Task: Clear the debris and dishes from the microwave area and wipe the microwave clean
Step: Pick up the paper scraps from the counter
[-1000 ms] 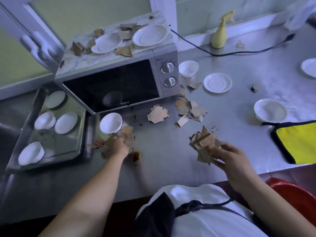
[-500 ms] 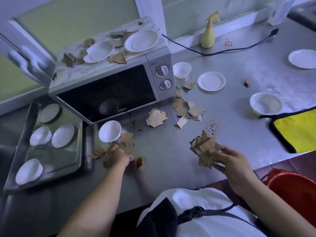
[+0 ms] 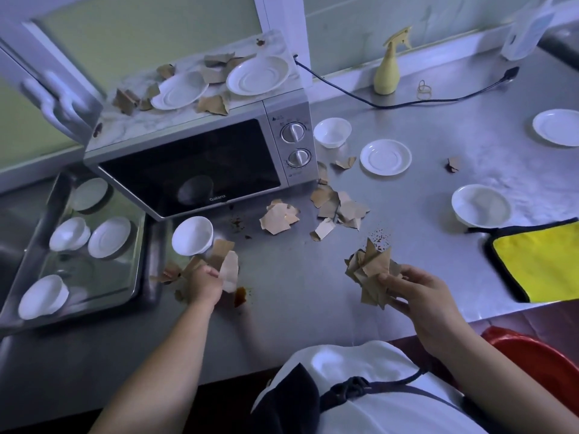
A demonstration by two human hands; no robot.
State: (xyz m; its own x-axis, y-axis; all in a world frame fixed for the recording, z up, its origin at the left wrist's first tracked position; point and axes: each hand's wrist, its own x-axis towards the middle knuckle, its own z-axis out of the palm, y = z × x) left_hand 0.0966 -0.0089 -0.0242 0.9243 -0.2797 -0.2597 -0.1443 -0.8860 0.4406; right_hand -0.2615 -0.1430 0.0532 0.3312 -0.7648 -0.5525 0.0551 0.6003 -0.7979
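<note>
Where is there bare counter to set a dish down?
Bare steel: the near edge between left hand and right hand; also between the bowl, yellow cloth and right hand. Crowded: torn paper scraps before the microwave.

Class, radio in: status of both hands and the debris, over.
Left hand pinching one scrap. Right hand gripping bundle of scraps. Two saucers, more scraps on microwave top; bowl beside left hand.

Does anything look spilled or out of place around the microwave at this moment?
Yes. Torn brown paper scraps litter the microwave top around two saucers, and more lie on the counter before it. A brown spill stains the counter beside the left hand, with dark crumbs farther right.
</note>
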